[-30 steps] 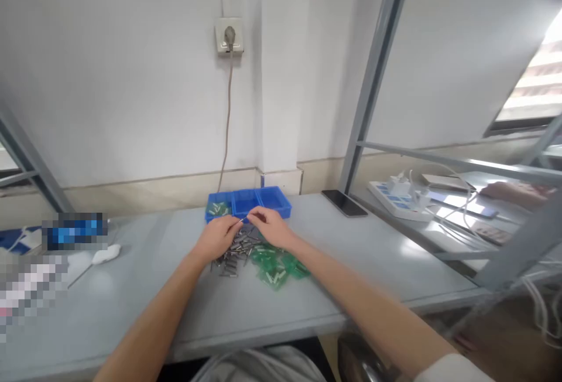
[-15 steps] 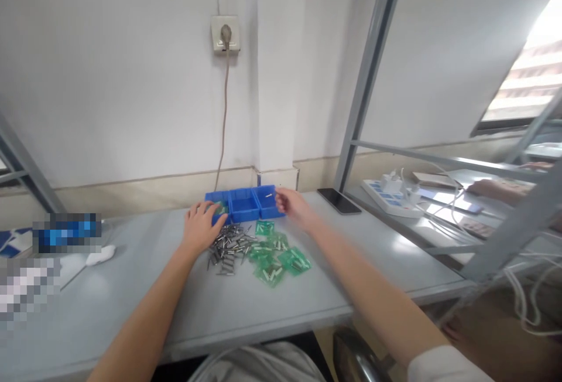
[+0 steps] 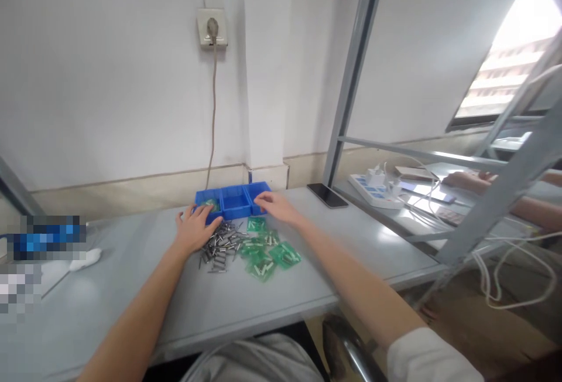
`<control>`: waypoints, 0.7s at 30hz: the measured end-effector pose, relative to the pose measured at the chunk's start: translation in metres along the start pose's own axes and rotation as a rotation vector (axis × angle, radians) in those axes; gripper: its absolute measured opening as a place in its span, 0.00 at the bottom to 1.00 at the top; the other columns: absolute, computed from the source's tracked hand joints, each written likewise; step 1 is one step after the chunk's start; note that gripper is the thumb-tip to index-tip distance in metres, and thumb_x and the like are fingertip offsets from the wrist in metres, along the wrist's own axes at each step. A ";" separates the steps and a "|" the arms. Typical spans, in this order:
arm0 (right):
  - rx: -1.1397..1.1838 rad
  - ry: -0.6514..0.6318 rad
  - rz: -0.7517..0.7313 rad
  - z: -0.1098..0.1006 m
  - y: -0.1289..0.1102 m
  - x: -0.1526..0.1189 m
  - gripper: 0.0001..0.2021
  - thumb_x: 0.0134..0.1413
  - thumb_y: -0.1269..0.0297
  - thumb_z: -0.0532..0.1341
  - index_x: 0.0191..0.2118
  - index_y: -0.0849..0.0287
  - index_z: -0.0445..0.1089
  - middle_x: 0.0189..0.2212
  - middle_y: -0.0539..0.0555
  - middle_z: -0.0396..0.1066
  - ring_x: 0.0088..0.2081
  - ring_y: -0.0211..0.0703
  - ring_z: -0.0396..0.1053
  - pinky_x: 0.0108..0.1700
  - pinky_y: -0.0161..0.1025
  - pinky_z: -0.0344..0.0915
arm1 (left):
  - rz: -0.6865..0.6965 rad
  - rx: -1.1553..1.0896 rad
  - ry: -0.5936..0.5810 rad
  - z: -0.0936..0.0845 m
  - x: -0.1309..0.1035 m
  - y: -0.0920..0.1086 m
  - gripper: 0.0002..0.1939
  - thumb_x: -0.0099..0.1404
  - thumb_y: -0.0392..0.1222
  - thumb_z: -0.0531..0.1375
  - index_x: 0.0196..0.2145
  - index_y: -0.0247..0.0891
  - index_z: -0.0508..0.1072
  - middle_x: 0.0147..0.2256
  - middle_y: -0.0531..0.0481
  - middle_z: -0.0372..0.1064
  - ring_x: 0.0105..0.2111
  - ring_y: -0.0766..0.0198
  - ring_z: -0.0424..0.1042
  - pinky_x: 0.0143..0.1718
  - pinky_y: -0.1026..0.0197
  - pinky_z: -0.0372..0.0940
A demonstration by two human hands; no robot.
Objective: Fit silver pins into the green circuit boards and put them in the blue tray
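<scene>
The right hand's fingers (image 3: pixel 263 197) had loosened and lay empty at the blue tray (image 3: pixel 232 201) — the small pin pinched a moment earlier gone — while the left hand (image 3: pixel 193 231) rested spread, gripping nothing, on the metal pins (image 3: pixel 219 244) beside green bags (image 3: pixel 263 256) on the tabletop (image 3: pixel 246 300)

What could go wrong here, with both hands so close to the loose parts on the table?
The left hand rests beside the loose metal pins; a sweep might scatter them.
The right hand reaches at the blue tray, which might get pushed.
The green bags lie against the pins, so parts might mix.
</scene>
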State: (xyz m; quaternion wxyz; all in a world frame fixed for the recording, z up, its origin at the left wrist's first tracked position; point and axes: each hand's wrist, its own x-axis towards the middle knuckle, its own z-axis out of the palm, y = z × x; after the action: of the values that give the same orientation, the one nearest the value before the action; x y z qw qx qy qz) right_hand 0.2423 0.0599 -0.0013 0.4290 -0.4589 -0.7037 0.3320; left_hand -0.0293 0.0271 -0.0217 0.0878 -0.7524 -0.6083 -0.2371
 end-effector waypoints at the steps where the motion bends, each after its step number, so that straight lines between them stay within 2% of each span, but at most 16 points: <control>1: -0.048 -0.042 -0.032 0.003 -0.002 -0.003 0.11 0.54 0.57 0.60 0.35 0.60 0.73 0.25 0.50 0.71 0.28 0.38 0.67 0.32 0.34 0.61 | 0.002 -0.001 -0.002 0.001 0.000 0.000 0.28 0.66 0.64 0.47 0.56 0.48 0.67 0.57 0.43 0.65 0.61 0.43 0.53 0.58 0.33 0.42; 6: -0.276 -0.128 -0.121 0.013 -0.015 -0.015 0.10 0.56 0.60 0.60 0.40 0.59 0.74 0.28 0.50 0.73 0.30 0.38 0.68 0.35 0.35 0.60 | -0.010 0.002 0.066 -0.005 -0.001 0.007 0.25 0.67 0.60 0.49 0.55 0.48 0.69 0.59 0.44 0.63 0.61 0.44 0.53 0.58 0.36 0.45; 12: -0.350 -0.158 -0.173 0.019 -0.021 -0.021 0.11 0.58 0.60 0.59 0.43 0.58 0.74 0.31 0.51 0.75 0.31 0.37 0.69 0.35 0.35 0.60 | 0.115 -0.058 0.162 -0.018 0.000 0.018 0.20 0.68 0.54 0.52 0.50 0.44 0.72 0.54 0.45 0.67 0.56 0.51 0.61 0.54 0.48 0.56; 18: -0.522 -0.265 -0.262 0.021 -0.009 -0.019 0.16 0.52 0.55 0.65 0.45 0.57 0.75 0.37 0.54 0.76 0.38 0.44 0.70 0.41 0.37 0.62 | 0.124 -0.059 0.082 -0.014 0.000 0.019 0.15 0.66 0.49 0.54 0.45 0.43 0.74 0.47 0.46 0.71 0.49 0.52 0.67 0.49 0.51 0.60; 21: -0.563 -0.313 -0.291 0.021 -0.006 -0.019 0.17 0.50 0.54 0.65 0.44 0.58 0.76 0.40 0.56 0.75 0.41 0.47 0.70 0.42 0.38 0.62 | 0.102 -0.037 0.104 -0.016 -0.001 0.019 0.14 0.66 0.48 0.54 0.44 0.42 0.75 0.45 0.45 0.72 0.48 0.51 0.67 0.49 0.50 0.59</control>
State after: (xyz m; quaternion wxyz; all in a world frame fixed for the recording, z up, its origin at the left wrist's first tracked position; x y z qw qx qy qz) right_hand 0.2250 0.0384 -0.0101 0.2155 -0.3979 -0.8827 0.1267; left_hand -0.0151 0.0145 -0.0053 0.1173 -0.7704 -0.5595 -0.2822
